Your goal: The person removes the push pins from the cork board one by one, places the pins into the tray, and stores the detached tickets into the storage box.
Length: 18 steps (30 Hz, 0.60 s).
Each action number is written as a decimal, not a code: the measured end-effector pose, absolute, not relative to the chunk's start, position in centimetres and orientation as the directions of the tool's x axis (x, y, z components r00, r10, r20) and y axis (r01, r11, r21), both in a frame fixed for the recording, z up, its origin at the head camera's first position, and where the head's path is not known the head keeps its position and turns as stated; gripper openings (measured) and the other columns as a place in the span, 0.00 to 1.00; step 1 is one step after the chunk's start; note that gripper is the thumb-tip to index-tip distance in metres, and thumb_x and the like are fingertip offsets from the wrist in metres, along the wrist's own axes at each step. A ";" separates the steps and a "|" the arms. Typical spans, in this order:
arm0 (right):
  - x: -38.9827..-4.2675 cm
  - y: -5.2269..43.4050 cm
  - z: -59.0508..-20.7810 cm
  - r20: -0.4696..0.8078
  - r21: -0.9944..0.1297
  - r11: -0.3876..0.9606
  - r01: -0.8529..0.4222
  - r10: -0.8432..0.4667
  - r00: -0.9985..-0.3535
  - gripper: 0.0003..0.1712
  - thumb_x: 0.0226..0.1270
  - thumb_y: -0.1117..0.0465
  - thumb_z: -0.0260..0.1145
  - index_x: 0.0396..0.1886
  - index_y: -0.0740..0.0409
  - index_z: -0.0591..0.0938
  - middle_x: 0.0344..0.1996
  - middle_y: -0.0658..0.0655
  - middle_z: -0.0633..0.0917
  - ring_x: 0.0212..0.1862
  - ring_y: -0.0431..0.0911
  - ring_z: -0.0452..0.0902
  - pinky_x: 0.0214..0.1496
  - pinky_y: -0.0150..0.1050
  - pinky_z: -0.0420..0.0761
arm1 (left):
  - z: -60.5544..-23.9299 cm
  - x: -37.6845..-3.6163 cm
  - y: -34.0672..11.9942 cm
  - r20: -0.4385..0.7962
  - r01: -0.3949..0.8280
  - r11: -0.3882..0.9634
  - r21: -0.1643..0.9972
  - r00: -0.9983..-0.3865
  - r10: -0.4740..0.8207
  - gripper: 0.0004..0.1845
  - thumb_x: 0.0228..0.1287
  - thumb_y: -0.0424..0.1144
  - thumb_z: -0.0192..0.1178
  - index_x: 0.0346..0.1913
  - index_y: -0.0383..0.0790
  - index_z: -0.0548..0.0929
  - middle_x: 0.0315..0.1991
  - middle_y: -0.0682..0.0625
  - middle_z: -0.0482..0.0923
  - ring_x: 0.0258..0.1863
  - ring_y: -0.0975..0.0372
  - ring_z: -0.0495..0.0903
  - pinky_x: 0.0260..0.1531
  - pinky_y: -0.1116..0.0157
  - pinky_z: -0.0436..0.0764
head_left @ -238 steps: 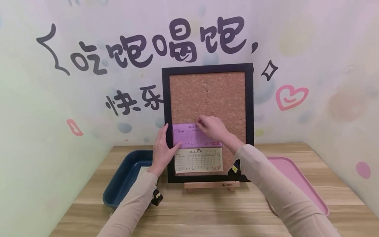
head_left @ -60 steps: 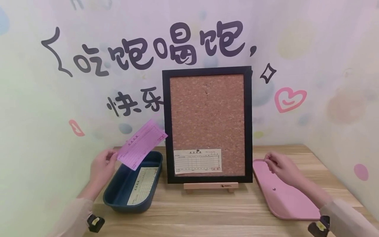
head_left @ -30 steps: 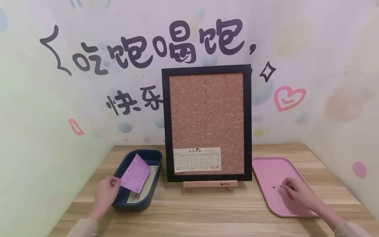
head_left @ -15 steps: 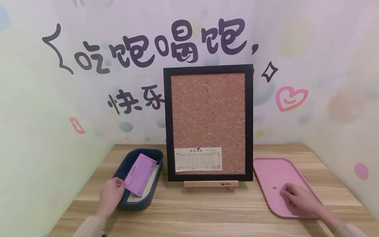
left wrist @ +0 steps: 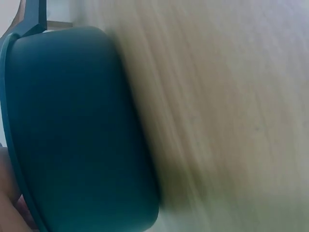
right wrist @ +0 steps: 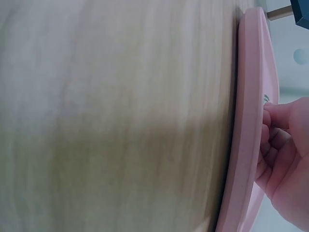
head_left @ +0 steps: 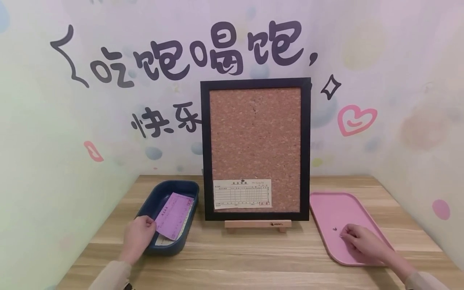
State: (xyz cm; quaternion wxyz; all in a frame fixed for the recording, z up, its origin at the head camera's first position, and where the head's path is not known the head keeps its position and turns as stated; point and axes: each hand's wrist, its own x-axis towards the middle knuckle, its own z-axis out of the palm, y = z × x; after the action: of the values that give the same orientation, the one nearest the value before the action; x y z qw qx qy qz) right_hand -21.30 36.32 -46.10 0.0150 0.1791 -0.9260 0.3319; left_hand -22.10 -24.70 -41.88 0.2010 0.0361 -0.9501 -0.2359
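Note:
My left hand [head_left: 138, 235] pinches the edge of a purple receipt slip [head_left: 175, 215], which lies inside the dark blue bin [head_left: 143, 206]. A cream slip [head_left: 163, 241] shows beneath it. Over the pink tray [head_left: 344, 199], the fingers of my right hand [head_left: 366, 241] are curled with thumb and forefinger together; a tiny pin seems to be at their tips, mostly hidden. One small silver thumbtack [head_left: 334, 228] lies on the tray just left of them. In the left wrist view, the bin wall [left wrist: 79, 130] hides the slips; the right wrist view shows the pinching right hand [right wrist: 285, 150].
Between bin and tray stands a black-framed cork board [head_left: 255, 141] on a small wooden easel [head_left: 257, 224]. Another cream receipt slip [head_left: 242, 194] is pinned to its lower left. A patterned wall [head_left: 398, 100] rises behind the wooden table [head_left: 253, 257].
The purple slip, on the board several seconds ago, was carried left and lowered into the bin by my left hand. My right hand left the board and came down over the tray.

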 end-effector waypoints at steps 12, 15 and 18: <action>-21.3 35.9 -46.3 0.115 -0.602 0.752 -0.269 -0.251 -0.961 0.06 0.66 0.65 0.54 0.30 0.61 0.76 0.17 0.46 0.71 0.19 0.32 0.63 0.20 0.30 0.67 | -41.9 -21.8 -24.2 0.351 0.004 0.906 0.424 -0.922 -0.161 0.06 0.47 0.32 0.59 0.18 0.33 0.79 0.17 0.46 0.78 0.19 0.54 0.77 0.21 0.54 0.73; -21.2 35.9 -46.4 0.124 -0.589 0.761 -0.270 -0.245 -0.962 0.06 0.65 0.66 0.54 0.30 0.61 0.76 0.17 0.46 0.71 0.20 0.32 0.63 0.22 0.30 0.67 | -41.9 -21.8 -24.2 0.345 0.010 0.907 0.421 -0.927 -0.150 0.07 0.48 0.32 0.60 0.18 0.34 0.79 0.16 0.48 0.77 0.18 0.56 0.76 0.21 0.55 0.73; -21.2 35.7 -46.5 0.135 -0.576 0.774 -0.265 -0.229 -0.964 0.05 0.65 0.66 0.55 0.29 0.61 0.76 0.18 0.47 0.71 0.21 0.32 0.63 0.23 0.30 0.67 | -42.0 -21.7 -24.3 0.341 0.012 0.904 0.428 -0.928 -0.149 0.07 0.48 0.32 0.60 0.18 0.33 0.79 0.16 0.47 0.77 0.18 0.56 0.76 0.21 0.56 0.74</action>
State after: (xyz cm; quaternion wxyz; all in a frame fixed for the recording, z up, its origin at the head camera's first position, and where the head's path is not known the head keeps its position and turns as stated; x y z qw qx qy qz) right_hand -21.17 35.73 -46.45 0.0288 0.1311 -0.9413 0.3097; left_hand -21.74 -24.33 -41.96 0.1863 0.0358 -0.9577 -0.2164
